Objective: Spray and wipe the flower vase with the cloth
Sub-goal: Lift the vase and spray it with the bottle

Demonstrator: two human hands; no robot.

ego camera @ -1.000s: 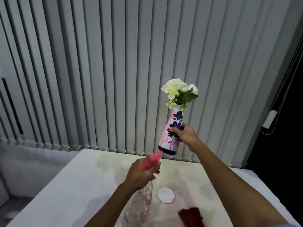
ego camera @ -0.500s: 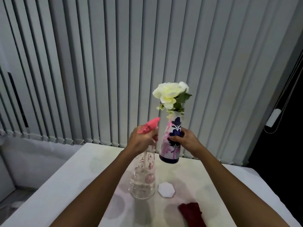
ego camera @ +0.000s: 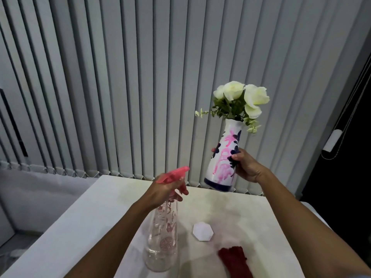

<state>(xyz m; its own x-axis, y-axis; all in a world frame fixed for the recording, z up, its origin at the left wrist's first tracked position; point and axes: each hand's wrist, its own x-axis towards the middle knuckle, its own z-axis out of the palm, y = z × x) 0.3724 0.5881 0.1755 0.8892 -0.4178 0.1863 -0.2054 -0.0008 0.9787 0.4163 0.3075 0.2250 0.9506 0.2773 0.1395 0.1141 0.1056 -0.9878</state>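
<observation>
Seeing the right hand [ego camera: 248, 167] clamped round the vase [ego camera: 221, 159], lifted clear above the table's [ego camera: 96, 213] far edge and tilted left at the base. Vase is glossy white ceramic, tapered neck, pink and navy leaf print, white roses [ego camera: 244, 97] in the mouth. My left hand [ego camera: 162, 192] is closed on the pink plastic trigger head of the spray bottle [ego camera: 162, 237], a clear tall cylinder with pink print; can't tell if its base touches the table. Dark red cloth [ego camera: 233, 259], nubby and crumpled, lies at the near edge, beside a flat white hexagonal coaster [ego camera: 203, 231]. Smooth pale tabletop.
</observation>
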